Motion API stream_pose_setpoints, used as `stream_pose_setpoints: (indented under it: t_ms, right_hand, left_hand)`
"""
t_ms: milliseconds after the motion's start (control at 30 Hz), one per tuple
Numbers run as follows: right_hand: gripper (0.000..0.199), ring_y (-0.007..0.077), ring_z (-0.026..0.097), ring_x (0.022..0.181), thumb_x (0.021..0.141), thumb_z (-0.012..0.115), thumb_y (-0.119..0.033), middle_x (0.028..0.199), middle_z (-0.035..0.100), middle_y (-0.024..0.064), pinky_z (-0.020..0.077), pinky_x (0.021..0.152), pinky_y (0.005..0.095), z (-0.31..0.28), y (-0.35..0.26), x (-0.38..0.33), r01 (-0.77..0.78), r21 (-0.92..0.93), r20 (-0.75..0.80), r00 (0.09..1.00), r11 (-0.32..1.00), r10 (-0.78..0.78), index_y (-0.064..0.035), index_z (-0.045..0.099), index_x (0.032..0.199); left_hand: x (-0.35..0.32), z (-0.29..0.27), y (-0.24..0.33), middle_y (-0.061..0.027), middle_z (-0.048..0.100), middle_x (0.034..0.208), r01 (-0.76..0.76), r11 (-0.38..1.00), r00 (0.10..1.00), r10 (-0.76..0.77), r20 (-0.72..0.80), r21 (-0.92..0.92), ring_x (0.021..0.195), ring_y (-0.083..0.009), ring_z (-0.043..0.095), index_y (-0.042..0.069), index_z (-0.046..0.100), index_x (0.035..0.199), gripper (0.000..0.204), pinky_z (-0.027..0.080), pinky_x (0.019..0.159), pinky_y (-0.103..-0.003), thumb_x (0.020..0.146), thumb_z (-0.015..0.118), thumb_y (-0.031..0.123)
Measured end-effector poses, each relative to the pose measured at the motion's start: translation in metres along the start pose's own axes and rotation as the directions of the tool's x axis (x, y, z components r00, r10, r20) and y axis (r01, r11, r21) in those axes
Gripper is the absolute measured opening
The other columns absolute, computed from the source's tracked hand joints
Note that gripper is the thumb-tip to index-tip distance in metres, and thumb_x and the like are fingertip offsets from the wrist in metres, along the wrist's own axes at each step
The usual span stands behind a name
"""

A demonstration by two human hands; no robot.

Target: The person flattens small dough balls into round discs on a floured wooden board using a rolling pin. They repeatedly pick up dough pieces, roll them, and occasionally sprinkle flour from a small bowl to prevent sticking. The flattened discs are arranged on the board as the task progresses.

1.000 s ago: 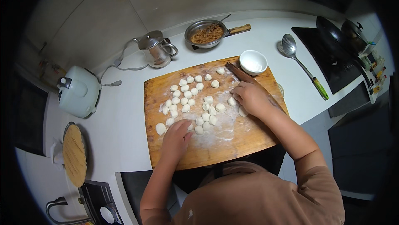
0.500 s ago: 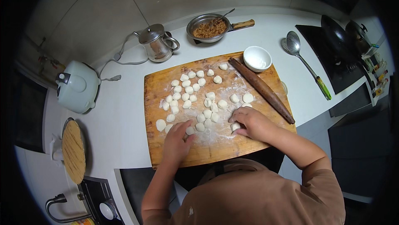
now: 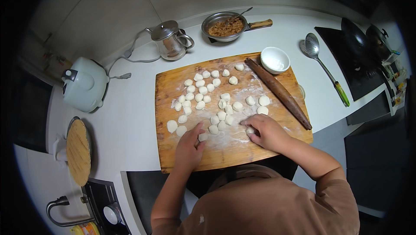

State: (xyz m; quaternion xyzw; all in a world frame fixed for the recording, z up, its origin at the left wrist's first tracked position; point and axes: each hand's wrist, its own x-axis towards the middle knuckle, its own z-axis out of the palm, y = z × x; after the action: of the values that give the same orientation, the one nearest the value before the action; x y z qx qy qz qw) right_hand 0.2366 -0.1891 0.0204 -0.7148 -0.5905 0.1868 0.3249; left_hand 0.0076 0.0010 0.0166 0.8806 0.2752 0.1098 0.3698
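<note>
White dough piece (image 3: 250, 129) half hidden under right hand (image 3: 266, 132); grip unclear.

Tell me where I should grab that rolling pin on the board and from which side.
Grip the rolling pin near its middle, coming down from above with the right hand. It lies flat and diagonal across the cutting board, far end by the small white bowl, near end at the board's right edge. The middle looks bare, with dough pieces just to its left.

White counter (image 3: 130, 118) under floured wooden board (image 3: 225, 155), kettle (image 3: 171, 42), small white bowl (image 3: 275, 59).
</note>
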Motion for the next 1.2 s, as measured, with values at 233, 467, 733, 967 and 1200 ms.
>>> stream_pose_setpoints:
  t_ms: [233,467,733,967,1200]
  right_hand:
    - [0.072,0.037,0.042,0.138,0.081,0.077,-0.032,0.145,0.051,0.0152,0.0363,0.115,0.0473,-0.016,-0.02,0.013,0.16,-0.246,0.001,0.986,0.956,-0.164,-0.0067,0.049,0.143]
    - [0.09,0.0371,0.025,0.149,0.085,0.066,-0.056,0.16,0.032,0.0154,0.0263,0.12,0.0506,0.026,-0.006,0.035,0.32,-0.326,0.164,0.946,0.889,-0.281,-0.0037,0.035,0.152]
    - [0.092,0.0378,0.021,0.151,0.086,0.059,-0.065,0.161,0.029,0.0159,0.0256,0.12,0.0501,0.029,0.002,0.03,0.33,-0.337,0.211,0.939,0.882,-0.271,-0.0038,0.037,0.151]
    - [0.07,0.039,0.031,0.147,0.095,0.056,-0.048,0.156,0.037,0.0179,0.0274,0.12,0.0505,0.015,0.001,0.033,0.288,-0.124,-0.036,0.955,0.95,-0.294,-0.0043,0.042,0.148]
    - [0.054,0.0345,0.04,0.143,0.096,0.06,-0.035,0.151,0.048,0.0116,0.0332,0.117,0.0495,-0.02,0.003,-0.018,0.299,-0.242,0.214,0.944,0.923,-0.25,-0.0064,0.051,0.141]
  left_hand:
    - [0.005,-0.005,0.005,-0.0231,0.029,0.158,-0.15,0.987,0.976,0.157,-0.149,0.058,0.147,-0.0394,0.027,0.004,0.029,0.152,0.091,0.027,0.119,-0.049,0.079,0.079,0.018]
    - [0.04,0.019,0.008,-0.0281,0.017,0.161,-0.458,0.786,0.886,0.439,0.148,0.416,0.15,-0.0465,0.016,-0.001,0.028,0.15,0.097,0.013,0.118,-0.066,0.076,0.081,0.036]
    - [0.044,0.032,-0.002,-0.0268,0.02,0.161,-0.509,0.767,0.861,0.468,0.201,0.391,0.15,-0.0449,0.017,0.003,0.036,0.148,0.097,0.014,0.118,-0.064,0.074,0.079,0.047]
    - [0.042,0.022,-0.016,-0.0297,0.016,0.161,-0.491,0.838,0.865,0.501,0.019,0.239,0.151,-0.0459,0.013,-0.003,0.028,0.15,0.101,0.011,0.119,-0.065,0.074,0.079,0.038]
    - [-0.008,-0.01,0.01,-0.0244,0.023,0.161,-0.214,0.874,0.967,0.127,0.219,0.436,0.15,-0.0406,0.023,-0.003,0.026,0.152,0.089,0.014,0.12,-0.06,0.082,0.072,0.03]
